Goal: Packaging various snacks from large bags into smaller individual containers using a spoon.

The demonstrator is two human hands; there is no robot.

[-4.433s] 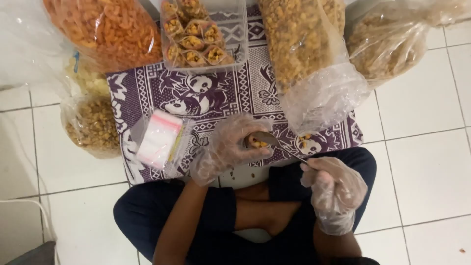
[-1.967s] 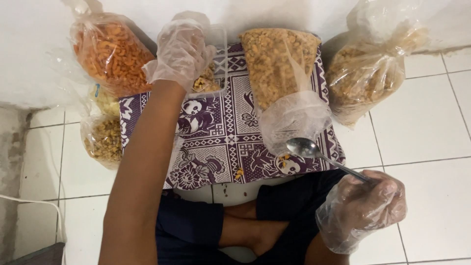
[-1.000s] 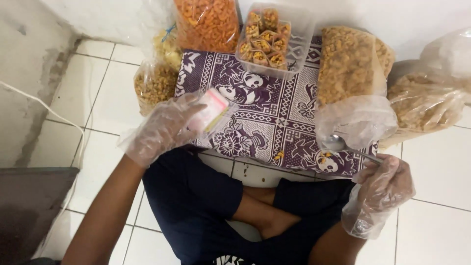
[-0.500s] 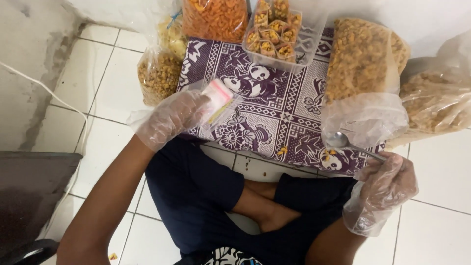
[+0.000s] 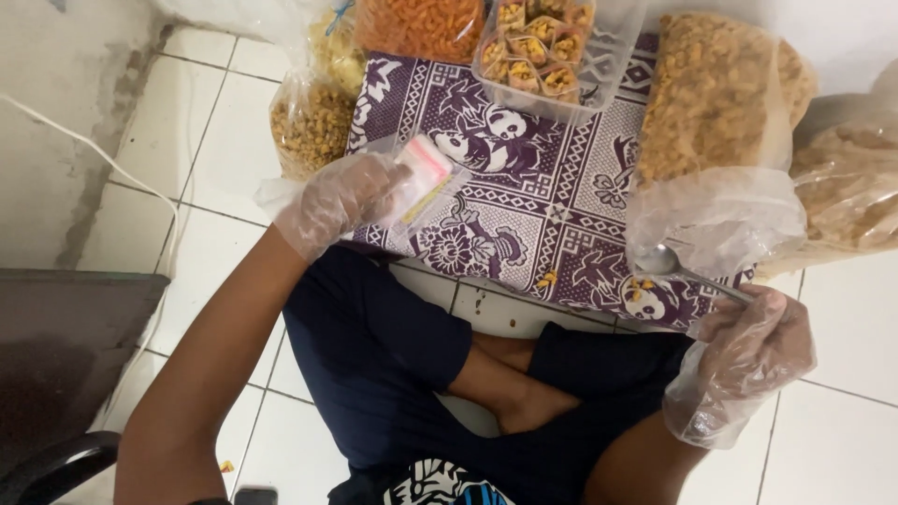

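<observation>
Left hand (image 5: 339,198) gloved, arm outstretched, fingers pinched; right hand (image 5: 748,353) gloved, fisted.

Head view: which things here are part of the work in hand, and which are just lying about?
In use:
left hand, gloved, on the stack of small clear bags
right hand, gloved, holding the spoon
open bag of yellow snack by the spoon
clear tub of filled packets

Lying about:
orange snack bag
brown snack bag
white cable
patterned cloth

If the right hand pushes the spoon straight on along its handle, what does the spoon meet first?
Most likely the crumpled open mouth of the clear snack bag: the spoon in the right hand already has its bowl at that edge, though depth is unclear.
</observation>
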